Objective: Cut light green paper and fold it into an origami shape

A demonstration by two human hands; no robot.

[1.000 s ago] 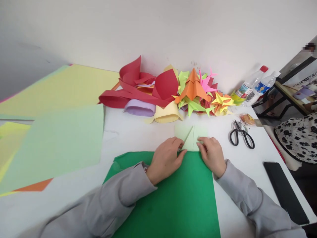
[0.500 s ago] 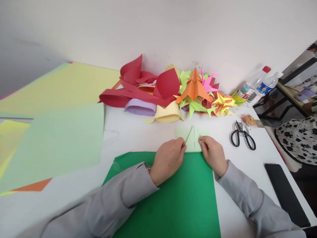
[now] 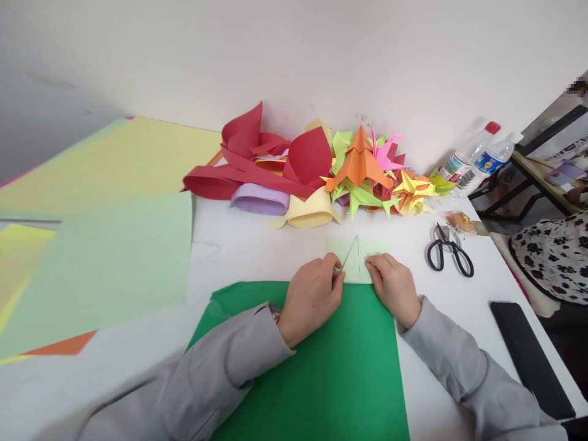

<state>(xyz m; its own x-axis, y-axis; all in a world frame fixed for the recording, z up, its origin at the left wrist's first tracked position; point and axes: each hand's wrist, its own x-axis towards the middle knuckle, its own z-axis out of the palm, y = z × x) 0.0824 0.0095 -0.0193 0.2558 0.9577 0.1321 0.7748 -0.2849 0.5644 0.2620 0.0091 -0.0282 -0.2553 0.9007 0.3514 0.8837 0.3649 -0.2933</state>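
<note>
A small pale green paper (image 3: pixel 356 257) lies on the white table just beyond a dark green sheet (image 3: pixel 321 361). It is partly folded, with a flap standing up along a diagonal crease. My left hand (image 3: pixel 311 297) pinches the lower left part of that flap with curled fingers. My right hand (image 3: pixel 392 286) presses its fingertips on the paper's right half, fingers bent. Both wrists rest over the dark green sheet, in grey sleeves.
A heap of folded paper shapes (image 3: pixel 362 168) and red paper curls (image 3: pixel 266 159) lies along the wall. Black scissors (image 3: pixel 448 254) and a black phone (image 3: pixel 530 355) are to the right, two bottles (image 3: pixel 478 156) behind. Large light green (image 3: pixel 101 263) and yellow (image 3: pixel 114 162) sheets cover the left. A person in a floral garment (image 3: pixel 551 251) sits at right.
My left hand has closed on the raised flap and drawn it slightly toward the centre crease. My right hand stays pressed on the paper.
</note>
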